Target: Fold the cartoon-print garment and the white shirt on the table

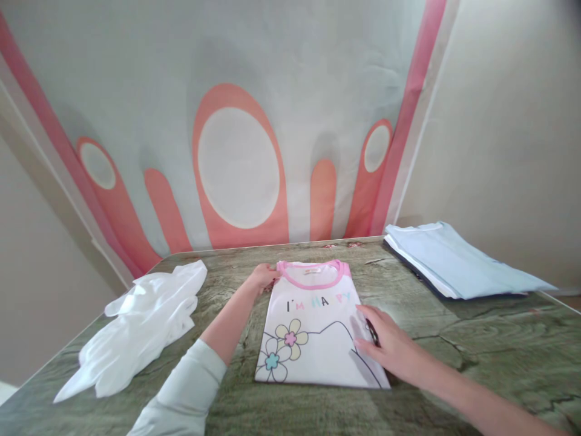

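Note:
A folded white T-shirt with a pink collar, flower print and the words "I'M HAPPY" lies in the middle of the table. My left hand rests on its upper left corner by the collar, fingers curled onto the cloth. My right hand lies flat on the shirt's right edge, fingers stretched out and pressing down.
A crumpled white garment lies at the left of the green marbled table. A stack of folded light blue clothes sits at the back right. Behind the table hangs a grey cloth with orange shapes.

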The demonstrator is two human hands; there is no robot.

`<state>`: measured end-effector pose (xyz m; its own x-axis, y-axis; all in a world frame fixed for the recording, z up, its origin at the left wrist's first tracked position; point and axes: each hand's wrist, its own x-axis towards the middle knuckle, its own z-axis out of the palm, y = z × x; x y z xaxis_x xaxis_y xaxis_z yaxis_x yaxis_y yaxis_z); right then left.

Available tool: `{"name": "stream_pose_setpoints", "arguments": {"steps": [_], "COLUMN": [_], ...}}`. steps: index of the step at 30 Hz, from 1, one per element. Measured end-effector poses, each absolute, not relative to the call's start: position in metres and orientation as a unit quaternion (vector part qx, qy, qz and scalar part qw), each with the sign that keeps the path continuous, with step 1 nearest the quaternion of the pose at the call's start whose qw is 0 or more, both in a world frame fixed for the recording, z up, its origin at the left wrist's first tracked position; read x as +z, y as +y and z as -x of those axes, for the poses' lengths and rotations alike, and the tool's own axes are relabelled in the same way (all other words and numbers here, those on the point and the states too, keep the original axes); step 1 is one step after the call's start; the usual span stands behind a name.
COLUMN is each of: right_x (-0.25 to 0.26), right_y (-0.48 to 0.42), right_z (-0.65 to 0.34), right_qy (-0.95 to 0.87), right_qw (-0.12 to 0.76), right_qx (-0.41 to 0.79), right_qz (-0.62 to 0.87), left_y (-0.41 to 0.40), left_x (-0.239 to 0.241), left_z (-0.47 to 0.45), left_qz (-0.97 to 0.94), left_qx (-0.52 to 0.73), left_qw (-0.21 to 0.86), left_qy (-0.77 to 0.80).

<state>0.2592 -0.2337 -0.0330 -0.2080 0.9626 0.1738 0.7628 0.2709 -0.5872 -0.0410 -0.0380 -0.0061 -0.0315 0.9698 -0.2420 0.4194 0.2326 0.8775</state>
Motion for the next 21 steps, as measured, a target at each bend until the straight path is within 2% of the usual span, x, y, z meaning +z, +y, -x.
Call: {"name": "stream_pose_setpoints", "arguments": {"steps": [6,14,17,21], "right_x": [-0.039,-0.026,-0.026,-0.019], "right_y": [-0.239,-0.247,-0.25,-0.256], "right_z": [-0.251,-0.244,-0.237,-0.23], "right_qy": [-0.723,-0.542,-0.465,-0.405], "right_qw": [0.301,0.391,0.416,0.403], "right_qx": [0.213,0.485,0.541,0.611], "right_qz": [0.585,0.564,0.565,0.548], "left_y": [-0.016,-0.052,-0.063,-0.07], "left_x": [-0.004,0.006,0.008,0.002], "left_z": [0.031,0.032,0.046,0.07], "left_qz": [-0.502,-0.452,-0.415,-0.29], "left_qx": [0.287,0.325,0.315,0.307], "left_qw": [0.498,0.622,0.674,0.768], "left_qy": [0.646,0.551,0.525,0.481]}}
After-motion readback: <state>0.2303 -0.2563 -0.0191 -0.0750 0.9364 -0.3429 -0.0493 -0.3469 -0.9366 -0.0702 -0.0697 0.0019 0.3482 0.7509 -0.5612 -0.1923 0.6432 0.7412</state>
